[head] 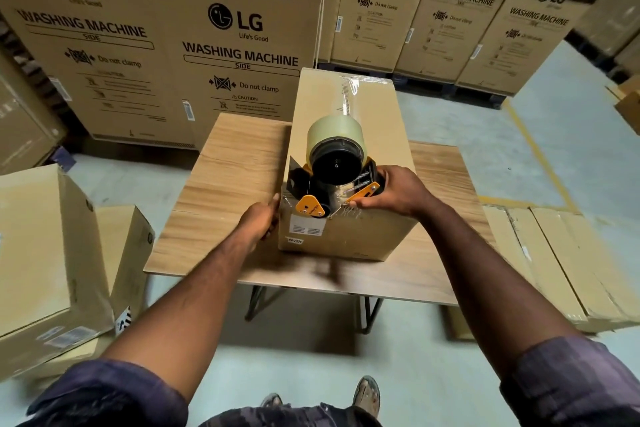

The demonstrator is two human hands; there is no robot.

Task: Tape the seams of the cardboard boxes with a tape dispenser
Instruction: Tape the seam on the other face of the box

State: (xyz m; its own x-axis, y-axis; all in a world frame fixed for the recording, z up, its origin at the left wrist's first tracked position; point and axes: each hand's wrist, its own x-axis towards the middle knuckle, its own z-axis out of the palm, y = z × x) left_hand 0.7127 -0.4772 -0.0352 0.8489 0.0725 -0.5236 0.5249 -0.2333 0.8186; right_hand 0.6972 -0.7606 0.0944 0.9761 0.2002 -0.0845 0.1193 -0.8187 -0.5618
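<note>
Head view: one oblong brown cardboard box stands on the wood-grain rectangular table.

1. Tool position. The orange-and-black handheld tape dispenser, loaded with a roll of clear tape, rests on the box top at its near end.
2. Right hand. It is clenched round the dispenser handle.
3. Left hand. It grasps the near left corner of the box, thumb at the top edge, steadying it.
4. Work done. A glossy clear tape strip covers the top seam from the far edge to the dispenser, so this run appears almost complete.
5. Work left, as a judgement. Carry the strip over the near edge, cut it and press it down. Whether the bottom seam is taped cannot be told.
6. Other stock. The plain cardboard cartons on the floor at left and the flat cartons at right show no tape that can be made out.
</note>
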